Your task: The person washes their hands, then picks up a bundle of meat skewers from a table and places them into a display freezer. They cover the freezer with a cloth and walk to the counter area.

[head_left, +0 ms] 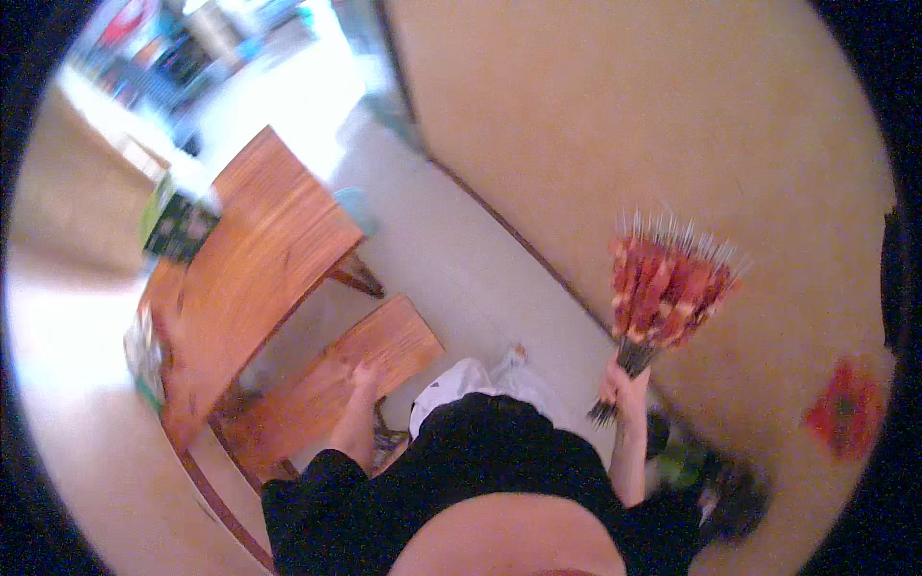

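A thick bunch of meat skewers [666,288] fans out on my right side. My right hand [624,387] is closed around the gathered sticks at its lower end, and thin pale tips stick out at the top. Red and whitish pieces are packed along the skewers. My left hand [366,376] hangs over a wooden bench [392,335]; blur hides its fingers and whether it touches the wood. Beyond the bench stands a long wooden table [288,209].
On the table's far edge sits a dark, green-trimmed box [181,227]. A teal round object [355,209], perhaps a stool or bin, is beyond the table end. A tan wall [648,108] runs along the right, with a red decoration [844,410]. Dark and green items [677,468] lie behind my right arm.
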The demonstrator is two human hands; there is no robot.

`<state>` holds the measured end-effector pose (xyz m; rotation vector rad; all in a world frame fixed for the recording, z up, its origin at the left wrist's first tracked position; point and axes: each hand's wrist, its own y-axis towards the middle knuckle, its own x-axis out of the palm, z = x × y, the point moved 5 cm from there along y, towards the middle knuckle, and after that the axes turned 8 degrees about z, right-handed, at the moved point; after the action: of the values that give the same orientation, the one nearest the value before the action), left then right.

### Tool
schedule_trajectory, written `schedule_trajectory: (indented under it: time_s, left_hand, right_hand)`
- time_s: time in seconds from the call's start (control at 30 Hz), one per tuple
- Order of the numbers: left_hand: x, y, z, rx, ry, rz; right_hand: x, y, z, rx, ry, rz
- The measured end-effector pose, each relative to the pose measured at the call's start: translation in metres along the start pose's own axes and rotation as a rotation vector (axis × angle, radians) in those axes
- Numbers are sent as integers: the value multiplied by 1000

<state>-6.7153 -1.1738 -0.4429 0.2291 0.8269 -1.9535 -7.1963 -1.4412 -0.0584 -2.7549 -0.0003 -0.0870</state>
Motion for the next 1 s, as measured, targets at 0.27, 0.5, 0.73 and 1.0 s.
schedule_trajectory:
  time_s: [0.27,0.5,0.73,1.0]
  left_hand:
    - [-68,-142,42,-271,128,573]
    - [12,-9,180,210,159,759]
    - [20,150,473,428,-110,336]
    - [25,314,571,403,-15,395]
  right_hand:
    - [151,157,-23,163,-306,-521]
    - [350,270,-82,134,-451,-723]
    - [494,368,-94,95,-343,-813]
    - [711,473,-107,-121,-405,-971]
